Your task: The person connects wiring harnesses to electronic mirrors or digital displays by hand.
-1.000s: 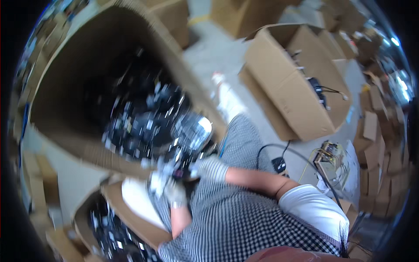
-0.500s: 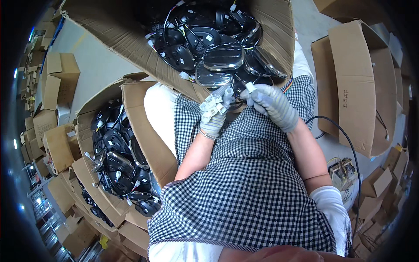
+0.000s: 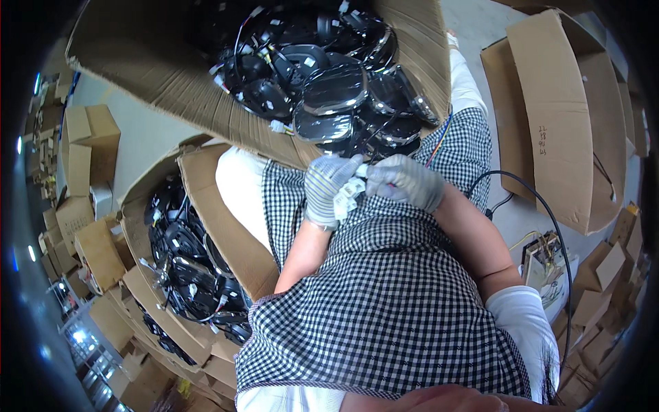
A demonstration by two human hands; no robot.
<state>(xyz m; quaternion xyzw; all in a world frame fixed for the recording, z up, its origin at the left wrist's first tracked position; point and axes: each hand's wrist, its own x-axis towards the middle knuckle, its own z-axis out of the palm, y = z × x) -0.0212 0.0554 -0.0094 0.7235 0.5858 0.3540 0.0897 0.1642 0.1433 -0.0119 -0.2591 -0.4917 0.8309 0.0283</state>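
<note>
Both my hands wear grey striped gloves and meet in front of the apron. My left hand (image 3: pixel 325 188) is closed around several small white plastic connectors (image 3: pixel 349 195), which stick out on its inner side. My right hand (image 3: pixel 410 182) is closed too, its fingertips against a white connector (image 3: pixel 362 170) between the two hands. Just beyond them, a large cardboard box (image 3: pixel 165 89) lies tipped toward me. It holds a heap of black mirrors (image 3: pixel 335 89) with glossy faces, wires and white plugs. Coloured wires (image 3: pixel 439 143) run down beside my right hand.
At the left stands another carton (image 3: pixel 226 220) filled with similar black mirrors (image 3: pixel 185 237). An open carton (image 3: pixel 549 123) is at the right. A black cable (image 3: pixel 549 213) curves past my right arm, near a small device with exposed wiring (image 3: pixel 542 264).
My hands have come together; the right one moved left and down to the connectors in the left. The whole view has shifted slightly, with the mirror box now farther up and left.
</note>
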